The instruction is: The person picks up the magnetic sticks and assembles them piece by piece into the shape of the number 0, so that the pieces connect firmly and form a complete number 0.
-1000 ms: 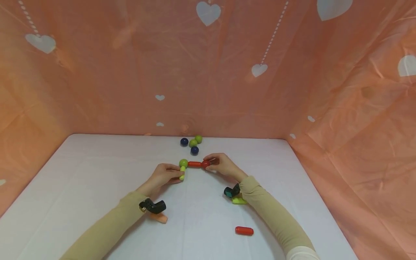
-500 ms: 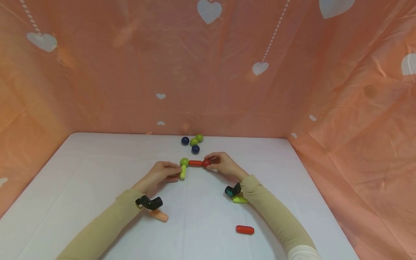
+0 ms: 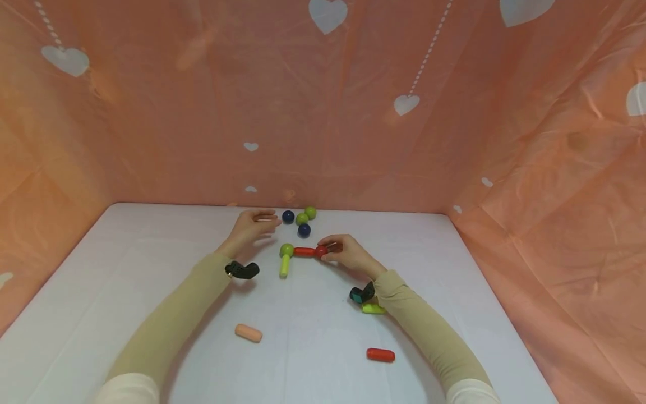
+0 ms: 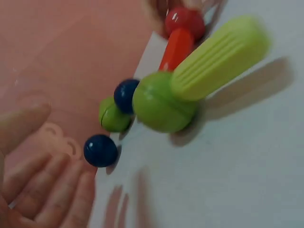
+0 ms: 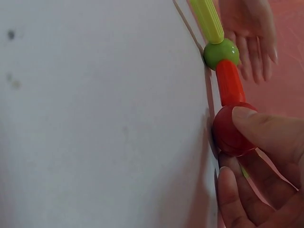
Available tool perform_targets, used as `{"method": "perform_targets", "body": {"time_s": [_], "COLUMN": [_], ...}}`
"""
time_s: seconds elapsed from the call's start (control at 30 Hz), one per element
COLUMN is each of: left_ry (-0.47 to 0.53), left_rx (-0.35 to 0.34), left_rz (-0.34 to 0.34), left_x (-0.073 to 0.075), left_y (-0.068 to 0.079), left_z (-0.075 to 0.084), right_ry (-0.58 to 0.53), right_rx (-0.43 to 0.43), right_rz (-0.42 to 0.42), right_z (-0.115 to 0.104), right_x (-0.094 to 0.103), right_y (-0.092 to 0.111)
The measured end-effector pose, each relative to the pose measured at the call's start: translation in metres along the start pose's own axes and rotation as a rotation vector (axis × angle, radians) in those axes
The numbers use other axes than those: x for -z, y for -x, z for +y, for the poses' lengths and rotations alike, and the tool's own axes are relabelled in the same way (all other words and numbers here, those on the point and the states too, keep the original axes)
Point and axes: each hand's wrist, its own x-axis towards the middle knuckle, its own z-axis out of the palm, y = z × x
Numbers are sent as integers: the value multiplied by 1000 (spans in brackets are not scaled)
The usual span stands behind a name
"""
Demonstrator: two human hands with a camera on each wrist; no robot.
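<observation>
My right hand (image 3: 350, 257) pinches a red ball (image 5: 232, 129) between thumb and fingers. From that ball a red rod (image 3: 304, 252) runs left to a green ball (image 3: 286, 250). A yellow-green rod (image 3: 285, 266) joins the green ball and points toward the near side, forming an L. My left hand (image 3: 250, 227) is empty, its fingers extended, just left of a dark blue ball (image 3: 288, 217) and apart from it. Beside that ball are a second blue ball (image 3: 304, 230) and two green balls, one nearer (image 3: 301, 219) and one farther (image 3: 310, 212).
On the white table (image 3: 166, 269) lie a peach rod (image 3: 249, 333) at front left and a red rod (image 3: 381, 354) at front right. A yellow-green rod (image 3: 373, 309) is partly under my right wrist. An orange curtain (image 3: 282, 112) with hearts stands behind the table.
My left hand has let go of the yellow-green rod and moved away from me toward the loose balls. The right hand has kept its hold on the red ball.
</observation>
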Motion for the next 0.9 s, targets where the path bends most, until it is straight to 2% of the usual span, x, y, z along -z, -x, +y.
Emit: {"method": "perform_targets", "body": {"time_s": [0.13,0.17,0.27,0.4,0.63,0.77,0.9], "left_ry": [-79,-96,-152,-159,-181,-218,-280], "left_rx": [-109,-128,-172,-170,-218,-249,-242], "left_rz": [17,15,14,0,-43,-29,-12], "left_x": [-4,-6,-9,-11,-18,-21,-24], "left_y": [-20,-20,-30,-40,-45,-44,-43], "left_z": [0,3,-2,-13,-19,-19,-18], "right_ry": [-1,-2,-14,-6,-15,-13,-13], "right_rx": [0,1,4,-2,-6,-8,-8], "right_rz": [-1,-3,-4,3,1,0,-2], "right_z": [0,-5,-7,-3,-4,-5,-6], "right_x": [1,1,-1,-3,-3,-2,0], "right_y": [0,2,4,2,2,3,4]}}
